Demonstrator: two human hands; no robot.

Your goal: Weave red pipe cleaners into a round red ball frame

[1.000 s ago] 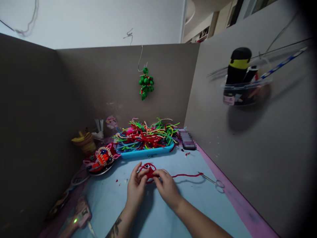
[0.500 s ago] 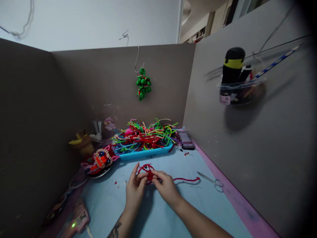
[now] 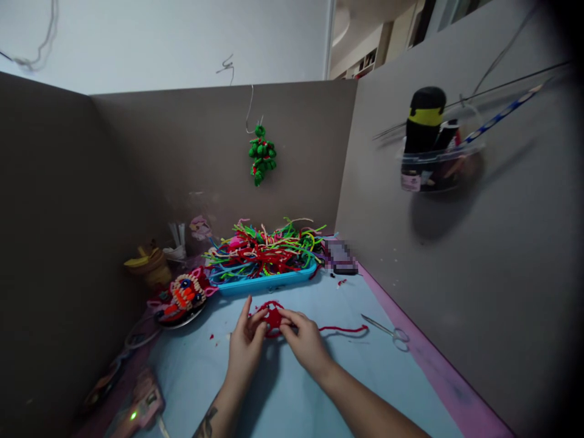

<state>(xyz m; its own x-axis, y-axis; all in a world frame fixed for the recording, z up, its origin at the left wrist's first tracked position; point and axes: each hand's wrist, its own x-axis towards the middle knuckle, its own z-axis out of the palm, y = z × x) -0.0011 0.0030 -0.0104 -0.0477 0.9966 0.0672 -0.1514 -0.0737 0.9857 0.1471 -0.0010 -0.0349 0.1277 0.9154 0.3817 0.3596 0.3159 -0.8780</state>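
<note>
A round red piece of bent fuzzy stems (image 3: 274, 318) is held between my two hands above the light blue mat. My left hand (image 3: 247, 342) grips its left side with thumb and fingers, the index finger pointing up. On its right side my right hand (image 3: 305, 342) pinches the edge between thumb and fingers. A long red stem end (image 3: 343, 329) sticks out to the right, past my right hand. Parts of the red piece are hidden behind my fingertips.
Behind my hands lies a blue tray (image 3: 269, 283) heaped with coloured stems. Scissors (image 3: 387, 332) rest at the right, a phone (image 3: 340, 257) at the back right. Left are a beaded red figure (image 3: 185, 295) and a pink glue gun (image 3: 148, 401). Grey panels (image 3: 219, 158) surround the mat.
My left hand has shifted slightly left, and its fingers have moved on the red piece. The whole view has moved a little. Both hands still hold the piece.
</note>
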